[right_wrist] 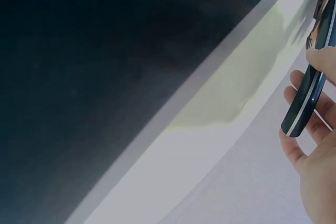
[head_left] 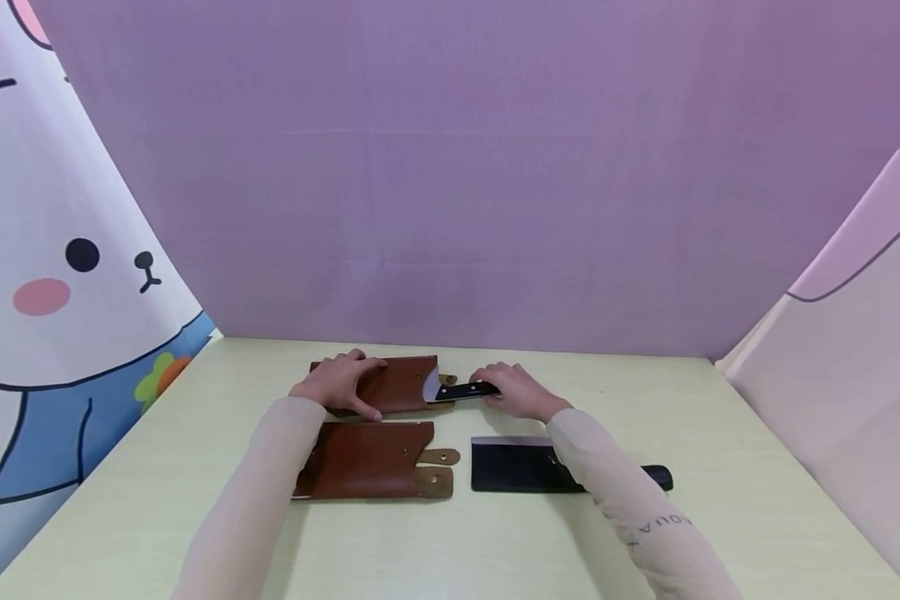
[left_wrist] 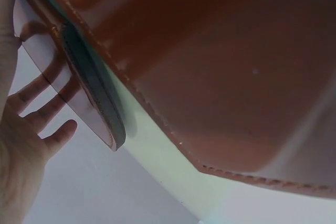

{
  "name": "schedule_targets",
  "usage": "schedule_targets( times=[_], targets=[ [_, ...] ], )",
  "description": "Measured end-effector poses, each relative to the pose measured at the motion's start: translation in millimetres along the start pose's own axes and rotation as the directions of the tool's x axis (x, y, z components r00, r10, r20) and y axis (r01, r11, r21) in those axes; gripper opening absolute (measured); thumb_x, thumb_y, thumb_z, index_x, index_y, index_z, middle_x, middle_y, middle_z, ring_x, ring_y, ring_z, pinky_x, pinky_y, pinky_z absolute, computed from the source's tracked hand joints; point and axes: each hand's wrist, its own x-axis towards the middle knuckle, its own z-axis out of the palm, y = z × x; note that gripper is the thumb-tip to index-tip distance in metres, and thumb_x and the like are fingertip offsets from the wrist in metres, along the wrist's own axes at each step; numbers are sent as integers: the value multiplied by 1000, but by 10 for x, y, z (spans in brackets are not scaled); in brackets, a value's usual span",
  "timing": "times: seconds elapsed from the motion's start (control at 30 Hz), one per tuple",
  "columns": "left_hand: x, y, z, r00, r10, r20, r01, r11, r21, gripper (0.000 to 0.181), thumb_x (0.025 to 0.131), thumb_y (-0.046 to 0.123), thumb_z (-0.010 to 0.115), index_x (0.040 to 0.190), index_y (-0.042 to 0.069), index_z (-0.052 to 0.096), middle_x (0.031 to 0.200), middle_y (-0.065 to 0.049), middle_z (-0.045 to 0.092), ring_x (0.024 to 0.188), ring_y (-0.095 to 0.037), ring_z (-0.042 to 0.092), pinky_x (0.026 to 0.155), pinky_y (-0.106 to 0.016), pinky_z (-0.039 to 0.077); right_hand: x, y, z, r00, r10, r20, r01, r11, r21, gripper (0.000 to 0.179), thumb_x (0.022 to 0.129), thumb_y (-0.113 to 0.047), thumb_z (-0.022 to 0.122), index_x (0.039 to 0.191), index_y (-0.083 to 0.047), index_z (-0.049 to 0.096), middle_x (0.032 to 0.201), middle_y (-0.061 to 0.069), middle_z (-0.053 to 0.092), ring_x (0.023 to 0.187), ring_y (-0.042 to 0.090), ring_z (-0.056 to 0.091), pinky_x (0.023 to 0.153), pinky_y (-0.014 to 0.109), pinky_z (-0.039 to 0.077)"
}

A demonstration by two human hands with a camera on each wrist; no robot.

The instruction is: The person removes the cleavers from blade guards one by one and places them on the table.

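In the head view, a knife with a black riveted handle (head_left: 456, 392) lies mostly inside the farther brown leather sheath (head_left: 401, 385). A short piece of its blade (head_left: 432, 387) shows at the sheath's mouth. My left hand (head_left: 339, 383) spans the sheath's left part, thumb by the near edge and fingers by the far edge. That sheath's glossy surface (left_wrist: 97, 103) mirrors fingers in the left wrist view. With thumb and fingers, my right hand (head_left: 521, 392) grips the handle's end. The right wrist view shows this handle (right_wrist: 304, 98) between the fingers.
A second brown leather sheath (head_left: 375, 462) with two snap straps lies nearer me. To its right is a black rectangular cover (head_left: 521, 467) with a shiny strip along its top and a black handle (head_left: 657, 477), partly hidden by my right sleeve. A purple backdrop (head_left: 450, 208) rises behind.
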Motion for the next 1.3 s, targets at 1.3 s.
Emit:
schedule_targets(
  times=[1.3],
  targets=[
    [-52,167,-193,999,33,-11,-33,999,43,93,60,66,71,138,23,41,125,-12,46,106,-30,51,90,-51,40,-146,23,-164,988,-127,-83,132,990,57,31,85,-8,57,117,-8,54,105,4,59,95,18,54,83,41,41]
  ],
)
